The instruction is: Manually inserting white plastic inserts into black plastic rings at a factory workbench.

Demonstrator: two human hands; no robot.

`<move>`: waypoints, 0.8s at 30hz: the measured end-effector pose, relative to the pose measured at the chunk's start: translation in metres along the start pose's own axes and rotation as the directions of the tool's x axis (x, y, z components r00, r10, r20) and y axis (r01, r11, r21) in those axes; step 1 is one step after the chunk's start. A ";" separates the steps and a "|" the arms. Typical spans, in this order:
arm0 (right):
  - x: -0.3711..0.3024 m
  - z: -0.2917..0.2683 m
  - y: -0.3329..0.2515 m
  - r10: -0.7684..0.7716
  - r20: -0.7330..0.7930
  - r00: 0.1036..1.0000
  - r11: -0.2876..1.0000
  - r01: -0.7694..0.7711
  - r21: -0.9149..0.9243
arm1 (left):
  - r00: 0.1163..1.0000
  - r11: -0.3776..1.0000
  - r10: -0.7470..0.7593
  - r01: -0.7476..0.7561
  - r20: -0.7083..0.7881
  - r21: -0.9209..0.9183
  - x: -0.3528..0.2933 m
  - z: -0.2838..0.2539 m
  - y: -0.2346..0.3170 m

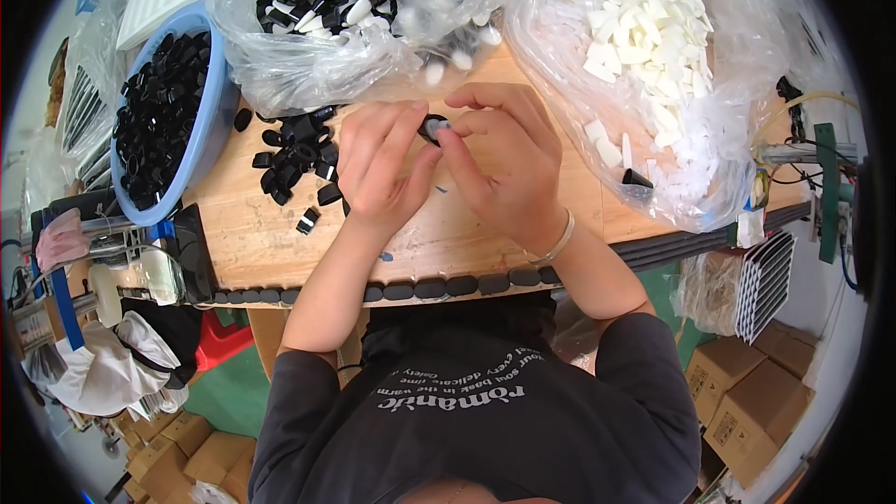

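Over the middle of the wooden table, both my hands meet at a small black ring-shaped part [430, 128] with something pale inside it. My left hand [378, 159] pinches its left side with the fingertips. From the other side, the thumb and forefinger of my right hand [511, 157] close on it. Left of my left hand lies a loose pile of small black plastic parts [297, 151]. One part with a white stripe [307, 220] lies at the near end of that pile.
A blue basin [227, 98] of black parts stands at the left. Behind my hands lies a clear plastic bag [308, 70] of mixed black and white pieces. Another bag holds white flat pieces [644, 33] at the right, with a black cap [637, 178] beside them. Dark padding [429, 288] lines the table's front edge.
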State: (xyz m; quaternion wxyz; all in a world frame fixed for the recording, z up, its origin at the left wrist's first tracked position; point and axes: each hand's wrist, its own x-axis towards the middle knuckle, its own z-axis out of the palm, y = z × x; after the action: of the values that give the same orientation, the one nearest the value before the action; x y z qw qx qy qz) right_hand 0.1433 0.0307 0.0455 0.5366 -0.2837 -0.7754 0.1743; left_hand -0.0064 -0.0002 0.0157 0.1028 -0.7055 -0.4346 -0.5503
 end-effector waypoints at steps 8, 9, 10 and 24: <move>0.000 0.001 -0.003 0.111 0.021 0.994 0.992 -0.112 0.061 | 1.000 0.999 0.010 -0.010 0.002 0.044 0.002 0.000 0.002; -0.002 0.004 -0.001 0.071 -0.001 0.997 0.996 -0.071 0.054 | 1.000 0.998 0.018 -0.018 -0.005 0.054 0.002 0.001 0.002; -0.003 0.005 0.000 0.030 -0.023 0.999 0.998 -0.029 0.047 | 1.000 0.999 0.018 -0.018 -0.003 0.051 0.003 0.001 0.003; -0.001 -0.007 0.006 0.457 0.345 0.820 0.697 -0.571 0.434 | 0.999 0.999 -0.036 0.036 -0.004 0.007 0.005 -0.005 -0.001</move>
State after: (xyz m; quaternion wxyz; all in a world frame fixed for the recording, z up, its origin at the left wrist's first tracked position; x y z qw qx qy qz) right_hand 0.1511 0.0345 0.0442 0.4366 -0.3142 -0.6396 0.5491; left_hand -0.0103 -0.0003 0.0221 0.0961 -0.6961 -0.4492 -0.5518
